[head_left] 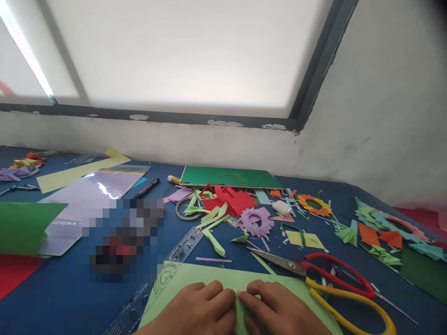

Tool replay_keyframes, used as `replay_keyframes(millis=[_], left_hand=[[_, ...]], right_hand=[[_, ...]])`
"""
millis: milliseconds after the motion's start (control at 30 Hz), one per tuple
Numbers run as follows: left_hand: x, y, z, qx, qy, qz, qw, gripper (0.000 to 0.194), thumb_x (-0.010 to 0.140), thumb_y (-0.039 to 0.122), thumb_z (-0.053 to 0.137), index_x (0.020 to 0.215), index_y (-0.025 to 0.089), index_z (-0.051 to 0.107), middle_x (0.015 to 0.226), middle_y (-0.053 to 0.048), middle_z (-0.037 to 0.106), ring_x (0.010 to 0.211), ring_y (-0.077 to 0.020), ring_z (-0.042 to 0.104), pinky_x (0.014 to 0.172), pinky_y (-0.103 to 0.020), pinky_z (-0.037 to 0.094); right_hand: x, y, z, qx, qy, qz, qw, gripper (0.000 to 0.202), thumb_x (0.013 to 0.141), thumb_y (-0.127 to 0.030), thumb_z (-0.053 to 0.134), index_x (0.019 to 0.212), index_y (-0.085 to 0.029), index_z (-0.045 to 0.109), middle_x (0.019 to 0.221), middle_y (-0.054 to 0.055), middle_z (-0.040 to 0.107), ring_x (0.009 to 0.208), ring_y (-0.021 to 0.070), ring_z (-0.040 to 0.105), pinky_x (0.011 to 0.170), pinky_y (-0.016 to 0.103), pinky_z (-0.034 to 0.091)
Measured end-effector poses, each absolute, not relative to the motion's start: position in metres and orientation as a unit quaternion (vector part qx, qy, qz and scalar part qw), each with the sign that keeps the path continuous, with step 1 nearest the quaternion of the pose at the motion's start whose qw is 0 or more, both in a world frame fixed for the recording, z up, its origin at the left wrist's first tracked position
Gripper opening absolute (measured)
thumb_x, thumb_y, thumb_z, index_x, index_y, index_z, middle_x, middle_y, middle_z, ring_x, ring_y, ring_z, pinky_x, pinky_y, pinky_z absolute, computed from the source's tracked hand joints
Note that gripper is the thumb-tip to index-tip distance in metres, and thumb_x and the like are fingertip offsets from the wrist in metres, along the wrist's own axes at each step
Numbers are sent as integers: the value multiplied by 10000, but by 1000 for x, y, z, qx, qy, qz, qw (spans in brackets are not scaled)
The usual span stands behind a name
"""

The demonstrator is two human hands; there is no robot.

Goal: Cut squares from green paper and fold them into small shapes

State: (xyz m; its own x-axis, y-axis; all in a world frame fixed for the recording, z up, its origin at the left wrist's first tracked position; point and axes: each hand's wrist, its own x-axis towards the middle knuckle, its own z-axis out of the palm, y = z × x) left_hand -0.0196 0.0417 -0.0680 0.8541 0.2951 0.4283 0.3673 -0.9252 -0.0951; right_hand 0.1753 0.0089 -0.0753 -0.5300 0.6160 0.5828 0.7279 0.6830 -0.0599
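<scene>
Notes ruler [132, 307] at left, along edge of green paper [239, 276]. Notes left hand [200, 307], then right hand [275, 307] close beside, both on the paper with curled fingers; cannot tell whether pinching it. Lists scissors [293, 267] at its right edge.

the dark blue desk [70, 293] directly carries: a light green sheet [237, 276], foreground; scissors [292, 266], at the sheet's right edge; a clear ruler [185, 244], at its left edge; a black pen [147, 188], left of centre; a green board [209, 175], rear; paper scraps [237, 202], middle.
</scene>
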Motion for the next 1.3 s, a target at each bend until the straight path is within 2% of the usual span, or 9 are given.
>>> replay_keyframes(millis=[233, 367, 633, 700, 800, 933, 1033, 1167, 1300], left_hand=[[-18, 38, -67, -955, -182, -227, 59, 353, 956, 330, 322, 760, 133, 539, 675, -27, 569, 553, -152, 482, 448, -282, 346], [-21, 32, -65, -947, -198, -242, 65, 363, 972, 230, 254, 795, 129, 554, 667, -31, 593, 548, -156, 502, 456, -279, 350], [-39, 15, -54, -955, -216, -202, 31, 288, 931, 206, 395, 688, 158, 541, 552, 9, 540, 469, -129, 439, 435, -260, 304], [-37, 14, -54, -953, -233, -195, 7, 264, 879, 334, 498, 692, 158, 557, 609, -8, 561, 521, -139, 478, 459, -250, 350], [-31, 15, -52, -941, -269, -200, -40, 315, 779, 456, 598, 742, 143, 579, 808, -70, 618, 733, -203, 564, 637, -290, 477], [-25, 21, -49, -947, -239, -188, -101, 262, 824, 382, 573, 789, 123, 565, 912, -92, 639, 829, -215, 584, 742, -329, 507], [-26, 25, -48, -962, -189, -180, -80, 198, 881, 268, 486, 790, 112, 568, 906, -100, 645, 831, -215, 592, 724, -334, 513], [-27, 30, -48, -965, -165, -192, -66, 247, 921, 199, 413, 753, 118, 574, 846, -85, 644, 779, -184, 590, 696, -297, 497], [-26, 34, -49, -957, -188, -192, -111, 271, 935, 191, 391, 759, 120, 585, 809, -65, 622, 712, -155, 554, 668, -266, 462]], right_hand=[[172, 11, -71, -388, -899, -50, 197, 295, 803, -91, 436, 1062, -128, 574, 710, 35, 570, 592, 153, 512, 517, 254, 392], [172, 6, -64, -415, -893, -21, 171, 320, 794, -133, 511, 1106, -164, 571, 764, 34, 595, 653, 165, 541, 574, 272, 402], [173, 5, -57, -439, -883, 64, 154, 357, 802, -171, 523, 1156, -173, 574, 849, 65, 617, 742, 207, 564, 654, 329, 436], [174, 5, -54, -439, -884, 93, 132, 406, 799, -223, 550, 1201, -166, 548, 899, 86, 616, 783, 227, 562, 682, 354, 444], [177, 5, -49, -432, -886, 134, 99, 589, 736, -360, 643, 1259, -131, 500, 968, 125, 598, 852, 266, 548, 734, 397, 449], [183, 4, -44, -417, -893, 152, 78, 668, 718, -429, 662, 1271, -103, 477, 977, 143, 582, 867, 273, 538, 744, 402, 450], [188, 5, -40, -394, -901, 161, 83, 526, 744, -353, 654, 1208, -141, 525, 954, 112, 580, 841, 242, 543, 715, 354, 448], [189, 6, -37, -341, -916, 179, 115, 126, 842, -219, 521, 905, -165, 616, 868, 70, 577, 764, 181, 540, 674, 288, 422], [187, 7, -39, -362, -896, 224, 124, 193, 872, -138, 406, 763, -166, 563, 769, 42, 536, 683, 147, 504, 604, 254, 386]])
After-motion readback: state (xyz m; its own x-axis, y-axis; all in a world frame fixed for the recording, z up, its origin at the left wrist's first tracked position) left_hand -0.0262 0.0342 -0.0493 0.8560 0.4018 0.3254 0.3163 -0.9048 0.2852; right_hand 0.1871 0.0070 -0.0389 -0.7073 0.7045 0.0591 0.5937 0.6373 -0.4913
